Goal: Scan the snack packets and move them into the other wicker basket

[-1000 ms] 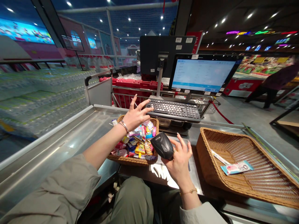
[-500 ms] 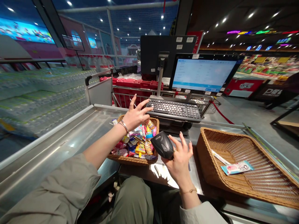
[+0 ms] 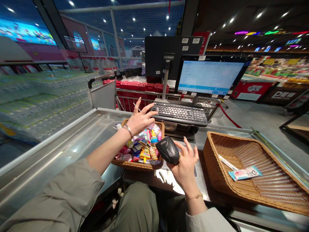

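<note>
My left hand [image 3: 141, 120] reaches over the far edge of a wicker basket of sweets [image 3: 127, 165], its fingers spread at the left end of the black keyboard [image 3: 180, 112]. Whether a fingertip presses a key I cannot tell. In my right hand [image 3: 185, 164] is a black barcode scanner [image 3: 168, 150], its head pointing left above the basket's right side. Some fingers of that hand are raised while the others grip the handle. Colourful wrapped sweets [image 3: 145, 153] fill the basket beneath both hands.
A larger wicker basket [image 3: 212, 167] on the right holds a Dove bar [image 3: 245, 173] and a thin white stick-like packet [image 3: 228, 162]. Behind the keyboard stand a lit screen [image 3: 210, 75] and a dark monitor back [image 3: 161, 51]. A metal counter [image 3: 79, 148] runs left.
My left hand stays at the keyboard's left end. The raised fingers of my right hand have shifted very slightly; the scanner stays put. A dark figure at the far right has gone from view.
</note>
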Tool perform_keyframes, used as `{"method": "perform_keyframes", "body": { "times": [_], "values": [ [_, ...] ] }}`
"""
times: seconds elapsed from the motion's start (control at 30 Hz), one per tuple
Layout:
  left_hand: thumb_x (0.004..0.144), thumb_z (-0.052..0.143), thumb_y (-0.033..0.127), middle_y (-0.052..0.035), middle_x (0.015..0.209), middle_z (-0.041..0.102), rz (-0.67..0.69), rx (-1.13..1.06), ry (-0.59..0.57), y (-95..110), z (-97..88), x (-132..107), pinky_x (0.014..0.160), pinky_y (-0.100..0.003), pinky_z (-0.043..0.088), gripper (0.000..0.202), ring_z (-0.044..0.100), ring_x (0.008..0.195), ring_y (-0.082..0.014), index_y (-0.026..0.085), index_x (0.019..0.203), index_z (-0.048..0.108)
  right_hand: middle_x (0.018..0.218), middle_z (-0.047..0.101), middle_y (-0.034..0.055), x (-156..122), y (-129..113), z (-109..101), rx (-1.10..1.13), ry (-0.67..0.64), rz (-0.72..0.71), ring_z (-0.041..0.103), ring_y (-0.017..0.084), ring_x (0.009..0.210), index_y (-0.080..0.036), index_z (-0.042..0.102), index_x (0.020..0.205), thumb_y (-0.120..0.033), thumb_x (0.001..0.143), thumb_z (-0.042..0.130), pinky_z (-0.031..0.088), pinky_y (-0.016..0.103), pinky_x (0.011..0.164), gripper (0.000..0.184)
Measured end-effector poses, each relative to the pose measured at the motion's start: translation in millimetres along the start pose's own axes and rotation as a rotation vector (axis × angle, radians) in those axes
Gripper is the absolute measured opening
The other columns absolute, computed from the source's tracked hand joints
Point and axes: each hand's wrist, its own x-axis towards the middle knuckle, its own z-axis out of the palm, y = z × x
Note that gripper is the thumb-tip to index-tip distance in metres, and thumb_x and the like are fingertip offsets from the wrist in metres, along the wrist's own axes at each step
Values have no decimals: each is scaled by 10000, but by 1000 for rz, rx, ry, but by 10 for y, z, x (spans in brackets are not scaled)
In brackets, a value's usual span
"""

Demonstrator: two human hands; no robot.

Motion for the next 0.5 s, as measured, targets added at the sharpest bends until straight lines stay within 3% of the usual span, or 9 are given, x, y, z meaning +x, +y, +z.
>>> {"method": "perform_keyframes", "body": {
  "times": [0.27, 0.37, 0.5],
  "values": [
    [924, 535, 167, -21, 1221, 702, -15, -47, -2, 34, 0, -1, 1166, -720, -11, 154, 466, 1356, -286, 234, 952, 671, 1313, 618, 72, -10, 64, 33, -35, 47, -12, 326, 341, 1428, -198, 607, 867, -241, 784, 642, 169, 635, 1124, 100],
    [948, 487, 170, -38, 1109, 741, -58, -80, 24, 60, 27, -9, 1165, -713, 65, 185, 546, 1282, -272, 221, 1024, 648, 1328, 608, 77, -22, 106, 46, -53, 49, -41, 317, 338, 1433, -202, 606, 906, -249, 777, 651, 178, 640, 1116, 145],
    [967, 383, 134, -26, 932, 738, -118, -64, 12, 129, 54, -8, 1184, -653, 137, 263, 693, 996, -205, 195, 1046, 626, 1325, 608, 91, -21, 88, 41, -50, 48, -34, 312, 331, 1435, -198, 616, 946, -244, 785, 635, 182, 638, 1115, 168]
  ]
}}
